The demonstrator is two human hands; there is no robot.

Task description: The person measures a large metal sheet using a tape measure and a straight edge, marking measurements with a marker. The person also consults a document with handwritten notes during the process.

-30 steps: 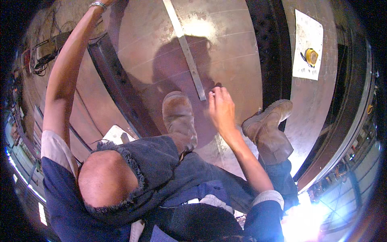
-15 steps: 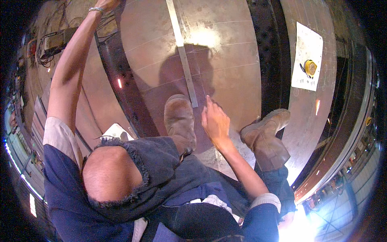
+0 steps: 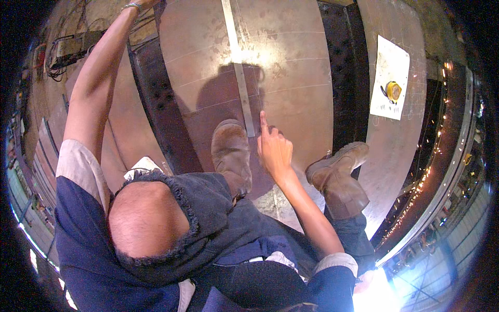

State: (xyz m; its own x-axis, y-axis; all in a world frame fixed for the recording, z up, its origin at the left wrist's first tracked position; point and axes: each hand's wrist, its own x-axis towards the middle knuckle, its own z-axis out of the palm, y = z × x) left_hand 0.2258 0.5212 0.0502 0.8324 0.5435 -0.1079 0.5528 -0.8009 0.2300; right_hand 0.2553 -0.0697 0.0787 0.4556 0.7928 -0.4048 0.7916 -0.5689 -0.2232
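Since a second ago my right hand [image 3: 274,148] has slid down the long steel straightedge [image 3: 240,73] toward its near end, and the index finger now sticks out straight beside that end, the other fingers curled in on nothing that I can see. That rule lies flat on the curved rusty plate [image 3: 296,83], running from 12 o'clock down toward the centre, its lower tip just above my left boot [image 3: 231,153]. My left hand [image 3: 144,3] is up at 11 o'clock at the rim of view, past the bracelet on the wrist; whether it grips anything I cannot tell. I judge the straightedge thin, stiff along its length yet a little springy, light enough for one hand, and prone to skate on the smooth curved steel; pressing down near the end and again further up would keep it put. A sheet of paper [image 3: 387,91] with a yellow tape measure [image 3: 393,90] lies at 2 o'clock, well apart
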